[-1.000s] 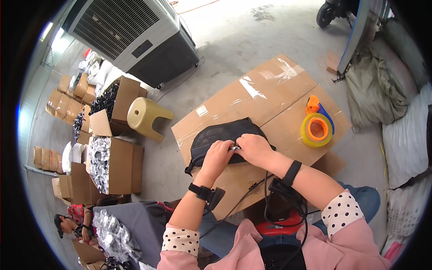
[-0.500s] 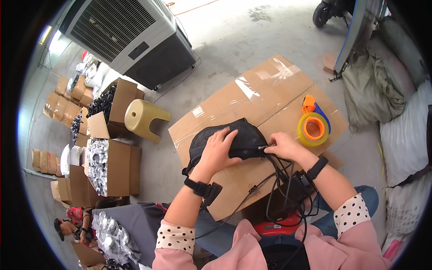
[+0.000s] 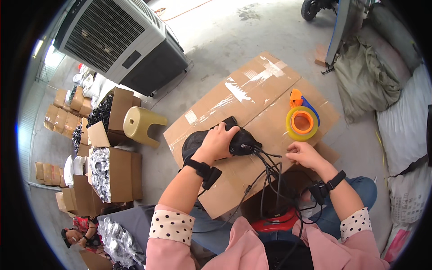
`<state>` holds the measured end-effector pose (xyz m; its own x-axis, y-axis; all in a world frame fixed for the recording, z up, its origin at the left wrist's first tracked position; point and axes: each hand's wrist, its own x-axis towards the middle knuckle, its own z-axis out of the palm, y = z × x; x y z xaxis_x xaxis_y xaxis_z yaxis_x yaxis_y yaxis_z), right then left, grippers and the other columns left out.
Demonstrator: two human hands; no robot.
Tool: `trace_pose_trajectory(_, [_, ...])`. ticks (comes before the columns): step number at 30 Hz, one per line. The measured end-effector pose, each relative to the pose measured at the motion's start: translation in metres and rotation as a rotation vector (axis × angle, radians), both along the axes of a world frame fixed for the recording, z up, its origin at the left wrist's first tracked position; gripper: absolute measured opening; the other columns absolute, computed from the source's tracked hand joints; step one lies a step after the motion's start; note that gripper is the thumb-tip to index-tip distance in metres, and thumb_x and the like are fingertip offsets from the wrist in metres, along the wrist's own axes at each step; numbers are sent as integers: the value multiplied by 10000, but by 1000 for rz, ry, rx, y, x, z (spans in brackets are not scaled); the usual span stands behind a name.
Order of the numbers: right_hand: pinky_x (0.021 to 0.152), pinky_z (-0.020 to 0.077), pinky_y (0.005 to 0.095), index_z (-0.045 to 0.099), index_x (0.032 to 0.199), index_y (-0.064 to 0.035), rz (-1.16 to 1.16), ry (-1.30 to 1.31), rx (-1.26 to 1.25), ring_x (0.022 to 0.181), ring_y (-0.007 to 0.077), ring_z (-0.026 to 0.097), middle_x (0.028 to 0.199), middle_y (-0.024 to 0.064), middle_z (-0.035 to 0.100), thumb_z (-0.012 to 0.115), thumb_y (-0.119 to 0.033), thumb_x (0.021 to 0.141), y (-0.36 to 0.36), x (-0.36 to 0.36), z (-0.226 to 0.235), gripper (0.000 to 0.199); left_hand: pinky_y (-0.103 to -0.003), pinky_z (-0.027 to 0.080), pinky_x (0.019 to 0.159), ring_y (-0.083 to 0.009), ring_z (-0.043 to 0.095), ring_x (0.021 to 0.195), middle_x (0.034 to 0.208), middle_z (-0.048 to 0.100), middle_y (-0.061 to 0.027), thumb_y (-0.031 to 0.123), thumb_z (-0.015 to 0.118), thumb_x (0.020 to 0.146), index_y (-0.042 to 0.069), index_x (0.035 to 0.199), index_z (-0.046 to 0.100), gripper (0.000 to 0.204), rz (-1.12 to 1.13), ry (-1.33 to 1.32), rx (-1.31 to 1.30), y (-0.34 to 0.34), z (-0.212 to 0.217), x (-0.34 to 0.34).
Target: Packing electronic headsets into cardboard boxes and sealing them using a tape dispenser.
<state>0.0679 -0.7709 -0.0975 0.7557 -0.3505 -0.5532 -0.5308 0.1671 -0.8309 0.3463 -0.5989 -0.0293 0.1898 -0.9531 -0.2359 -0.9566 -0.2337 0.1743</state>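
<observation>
A black mesh zip pouch (image 3: 194, 145) lies on a brown cardboard box (image 3: 310, 96) in front of me. My left hand (image 3: 220, 141) is closed over the pouch, fingers across its top. The zipper pull (image 3: 245, 146) shows at the right end. From that end runs a bundle of black cables (image 3: 270, 170), hanging toward my lap. My right hand (image 3: 306, 156) is off the pouch, to its right, with fingers curled and slightly apart. One cable end lies just left of its fingertips, and I see nothing held there. Black straps with small devices circle both wrists.
A tape dispenser (image 3: 302, 122) with yellow tape sits at the box's right. A beige stool (image 3: 141, 125), open cartons of parts (image 3: 126, 175) and an air cooler (image 3: 130, 49) stand to the left. White sacks (image 3: 400, 130) line the right. Another person (image 3: 83, 234) is at lower left.
My right hand has left the zipper end and moved right and a little down. My left hand has shifted its hold on the pouch, which now looks turned and more bunched.
</observation>
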Motion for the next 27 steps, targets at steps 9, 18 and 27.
trace_pose_trajectory(9, [962,471,401,334,1411,17,151,-462,-37,1125,300,586,1255,212,561,753,-290,805,66,-14,44,798,-469,456,919,-433,529,1113,1293,458,-213,222,817,603,162,1236,531,698,154,-98,-270,72,89,-26])
trace_pose_trajectory(18, [765,504,428,456,1328,-8,329,-759,-535,929,413,623,1045,267,628,641,-235,886,151,53,113,530,-462,481,914,-425,528,1114,1313,427,-199,185,864,551,159,1269,487,812,388,-135,-455,157,117,-61])
trace_pose_trajectory(27, [652,500,458,539,1178,0,581,-869,-645,765,415,624,795,245,633,604,-180,893,215,124,173,343,-413,437,983,-372,485,1171,1273,453,-185,102,856,513,94,1248,489,822,703,-135,-712,259,129,-70])
